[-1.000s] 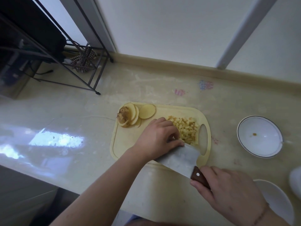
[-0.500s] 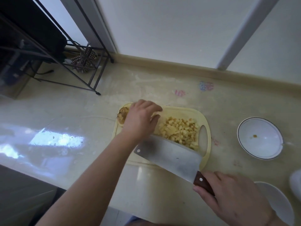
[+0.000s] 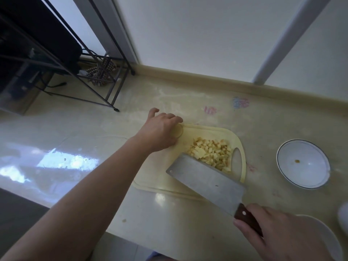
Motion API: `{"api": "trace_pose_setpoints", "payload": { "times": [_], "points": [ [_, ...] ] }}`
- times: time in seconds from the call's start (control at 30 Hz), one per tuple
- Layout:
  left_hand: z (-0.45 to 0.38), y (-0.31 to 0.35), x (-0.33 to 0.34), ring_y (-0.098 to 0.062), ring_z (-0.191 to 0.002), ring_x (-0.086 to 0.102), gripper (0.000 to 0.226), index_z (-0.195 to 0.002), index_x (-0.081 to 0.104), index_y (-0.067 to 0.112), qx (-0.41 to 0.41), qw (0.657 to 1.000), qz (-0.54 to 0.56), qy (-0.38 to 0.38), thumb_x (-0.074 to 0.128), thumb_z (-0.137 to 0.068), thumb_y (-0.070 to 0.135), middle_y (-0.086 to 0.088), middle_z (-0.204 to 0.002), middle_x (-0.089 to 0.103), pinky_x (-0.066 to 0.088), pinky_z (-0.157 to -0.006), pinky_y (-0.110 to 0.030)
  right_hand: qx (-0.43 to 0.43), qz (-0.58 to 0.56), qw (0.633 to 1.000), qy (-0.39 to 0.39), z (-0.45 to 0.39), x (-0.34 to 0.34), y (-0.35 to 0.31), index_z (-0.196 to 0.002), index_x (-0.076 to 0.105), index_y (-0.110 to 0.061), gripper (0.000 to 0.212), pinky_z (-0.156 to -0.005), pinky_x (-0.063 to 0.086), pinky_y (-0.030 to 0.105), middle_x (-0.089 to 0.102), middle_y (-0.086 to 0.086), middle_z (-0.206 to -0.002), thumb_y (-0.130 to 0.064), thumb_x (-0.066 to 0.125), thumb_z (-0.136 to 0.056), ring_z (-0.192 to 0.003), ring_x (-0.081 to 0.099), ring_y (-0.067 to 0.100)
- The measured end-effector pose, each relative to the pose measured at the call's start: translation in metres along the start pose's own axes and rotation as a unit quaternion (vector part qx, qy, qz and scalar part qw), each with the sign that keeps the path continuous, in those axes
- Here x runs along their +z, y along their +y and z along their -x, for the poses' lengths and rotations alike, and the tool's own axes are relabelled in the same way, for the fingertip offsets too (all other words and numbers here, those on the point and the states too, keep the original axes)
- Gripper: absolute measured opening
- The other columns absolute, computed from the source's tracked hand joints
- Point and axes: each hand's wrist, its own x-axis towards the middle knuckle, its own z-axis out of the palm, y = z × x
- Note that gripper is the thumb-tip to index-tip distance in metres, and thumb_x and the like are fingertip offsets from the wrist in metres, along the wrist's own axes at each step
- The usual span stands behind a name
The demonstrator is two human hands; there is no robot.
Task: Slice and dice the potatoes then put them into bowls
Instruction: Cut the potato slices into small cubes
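Left hand (image 3: 162,131) curls over a potato slice (image 3: 178,131) at the board's far-left corner; right hand (image 3: 278,232) grips the cleaver (image 3: 205,183).

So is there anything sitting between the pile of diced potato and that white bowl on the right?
Nothing visible: past the diced potato lie only the cutting board's handle end and bare counter before the bowl.

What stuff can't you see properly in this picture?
- Potato slices: head view, mostly covered by the left hand.
- Cleaver handle: wrapped in the right hand.
- Speck in the white bowl: too small to identify.
- Second bowl and a white object: cut off by the frame's right edge.
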Motion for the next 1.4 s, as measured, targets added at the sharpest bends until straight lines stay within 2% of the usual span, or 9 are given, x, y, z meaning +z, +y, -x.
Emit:
{"api": "trace_pose_setpoints", "payload": {
  "times": [0.13,0.23,0.33,0.43,0.57,0.83,1.1,1.2,1.4],
  "points": [
    [0.01,0.006,-0.002,-0.02,-0.119,0.058,0.061,-0.139,0.057,0.018,-0.017,0.98,0.163,0.114,0.078,-0.083,0.029,0.0,-0.133,0.061,0.03,-0.109,-0.03,0.023,-0.02,0.999,-0.018,0.0,-0.002,0.0,-0.066,0.059,-0.028,0.066,-0.029,0.029,0.023,0.056,-0.011,-0.047,-0.069,0.015,-0.092,-0.031,0.051,0.009],
    [0.031,0.009,-0.018,-0.004,-0.104,0.059,0.057,-0.135,0.059,0.02,-0.111,0.902,0.313,0.275,0.08,-0.081,0.021,0.006,-0.121,0.062,0.044,-0.091,-0.01,0.087,-0.069,0.989,-0.098,0.0,-0.008,-0.005,-0.073,0.053,-0.036,0.056,-0.03,0.037,0.025,0.052,-0.021,-0.048,-0.074,0.016,-0.089,-0.038,0.055,0.006],
    [0.066,0.011,-0.025,-0.006,-0.099,0.064,0.051,-0.129,0.059,0.024,-0.202,0.825,0.385,0.361,0.079,-0.082,0.022,0.006,-0.115,0.064,0.054,-0.084,-0.021,0.153,-0.188,0.958,-0.151,-0.003,-0.013,-0.007,-0.081,0.049,-0.044,0.059,-0.046,0.045,0.021,0.057,-0.015,-0.053,-0.09,0.014,-0.073,-0.051,0.056,0.003],
    [0.095,0.02,-0.004,-0.005,-0.091,0.064,0.046,-0.124,0.062,0.022,-0.276,0.819,0.396,0.312,0.08,-0.082,0.017,0.006,-0.111,0.065,0.058,-0.076,-0.026,0.2,-0.435,0.856,-0.192,-0.012,-0.016,-0.021,-0.079,0.056,-0.028,0.061,-0.044,0.035,0.023,0.051,0.003,-0.05,-0.086,0.038,-0.07,-0.042,0.042,0.012],
    [0.112,0.046,0.035,-0.016,-0.097,0.063,0.048,-0.126,0.065,0.019,-0.286,0.882,0.32,0.196,0.078,-0.08,0.03,0.002,-0.125,0.058,0.057,-0.086,-0.034,0.246,-0.555,0.758,-0.24,-0.021,-0.012,-0.039,-0.07,0.056,-0.02,0.048,-0.039,0.027,0.02,0.045,0.009,-0.053,-0.061,0.039,-0.089,-0.04,0.034,0.019],
    [0.12,0.068,0.066,-0.025,-0.114,0.052,0.049,-0.131,0.06,0.017,-0.268,0.929,0.211,0.144,0.068,-0.09,0.043,-0.002,-0.132,0.053,0.047,-0.092,-0.034,0.246,-0.542,0.767,-0.24,-0.022,0.016,-0.056,-0.071,0.058,-0.02,0.044,-0.037,0.026,0.019,0.045,0.008,-0.052,-0.056,0.039,-0.087,-0.037,0.034,0.017],
    [0.141,0.049,0.089,-0.03,-0.119,0.056,0.07,-0.135,0.059,0.008,-0.146,0.946,0.254,0.137,0.088,-0.074,0.026,-0.012,-0.133,0.054,0.05,-0.1,-0.038,0.237,-0.497,0.807,-0.215,-0.02,0.019,-0.041,-0.074,0.058,-0.02,0.071,-0.035,0.029,0.016,0.046,0.002,-0.049,-0.089,0.048,-0.061,-0.036,0.035,0.013],
    [0.134,0.059,0.095,-0.031,-0.111,0.06,0.071,-0.129,0.063,0.005,-0.133,0.949,0.231,0.169,0.092,-0.071,0.034,-0.014,-0.125,0.059,0.052,-0.095,-0.038,0.251,-0.485,0.812,-0.206,-0.021,0.018,-0.041,-0.078,0.055,-0.007,0.07,-0.036,0.027,0.017,0.043,0.003,-0.048,-0.075,0.047,-0.066,-0.037,0.033,0.015],
    [0.132,0.068,0.107,-0.025,-0.113,0.049,0.061,-0.128,0.062,0.015,-0.114,0.948,0.186,0.231,0.073,-0.081,0.052,-0.006,-0.133,0.052,0.045,-0.095,-0.035,0.196,-0.393,0.863,-0.251,-0.023,0.019,-0.05,-0.07,0.048,-0.024,0.041,-0.044,0.041,0.026,0.056,0.003,-0.046,-0.057,0.04,-0.091,-0.037,0.051,0.011]
  ]
}}
